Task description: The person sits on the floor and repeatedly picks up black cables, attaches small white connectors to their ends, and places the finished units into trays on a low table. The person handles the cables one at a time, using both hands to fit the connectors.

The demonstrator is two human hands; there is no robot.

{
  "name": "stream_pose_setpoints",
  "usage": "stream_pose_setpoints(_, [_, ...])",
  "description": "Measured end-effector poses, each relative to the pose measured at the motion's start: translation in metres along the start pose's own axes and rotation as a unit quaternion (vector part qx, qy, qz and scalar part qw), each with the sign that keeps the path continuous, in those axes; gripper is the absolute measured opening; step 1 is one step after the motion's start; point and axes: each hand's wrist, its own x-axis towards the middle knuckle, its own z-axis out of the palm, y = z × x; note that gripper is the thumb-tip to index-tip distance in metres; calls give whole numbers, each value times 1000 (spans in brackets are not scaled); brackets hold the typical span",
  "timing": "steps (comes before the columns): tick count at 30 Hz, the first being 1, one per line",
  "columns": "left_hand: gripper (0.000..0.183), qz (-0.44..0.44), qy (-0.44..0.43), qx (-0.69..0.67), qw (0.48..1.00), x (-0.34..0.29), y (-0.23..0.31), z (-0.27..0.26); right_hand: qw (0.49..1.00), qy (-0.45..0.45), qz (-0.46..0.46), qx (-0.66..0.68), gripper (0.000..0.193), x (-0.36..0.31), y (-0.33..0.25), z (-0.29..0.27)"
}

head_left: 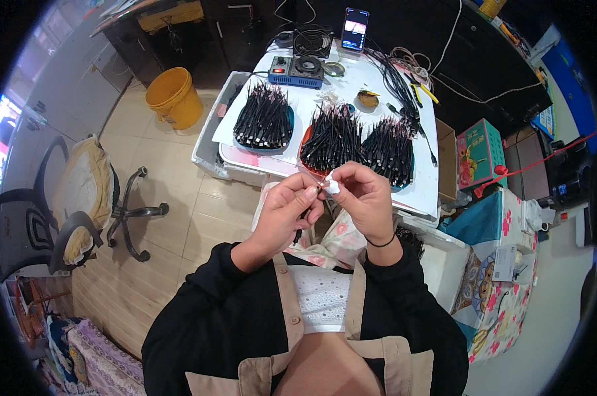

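Note:
My left hand (286, 212) is closed around a short black cable (298, 235), whose lower end pokes out under the fingers. Between thumb and fingers, my right hand (364, 199) pinches a small white piece (332, 185) that looks like tissue or cloth. Both sets of fingertips meet at the cable's upper end, where thin reddish wires seem to show; the fingers hide most of it. Beyond the hands, bundles of short black cables fill a blue tray (265, 151) on the left, an orange-red tray (305, 140) in the middle and another bundle (387, 148) on the right.
On the white table (424, 178) stand a blue control box (297, 72), a fan (311, 41), a lit phone (356, 30), a small round tin (367, 99) and yellow-handled pliers (425, 91). A yellow bucket (174, 99) and office chair (80, 198) are left; a patterned box (481, 155) is right.

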Motion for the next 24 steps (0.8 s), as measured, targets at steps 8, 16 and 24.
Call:
stream_pose_setpoints(8, [19,-58,-50,-75,994,0,-16,-21,997,-16,58,-57,13,-3,7,-4])
stream_pose_setpoints(16, [14,5,-96,-89,991,7,-24,-15,981,59,104,154,5,-5,17,5])
stream_pose_setpoints(24, [13,66,-99,-7,993,5,-26,-19,969,13,123,214,7,-8,18,5])
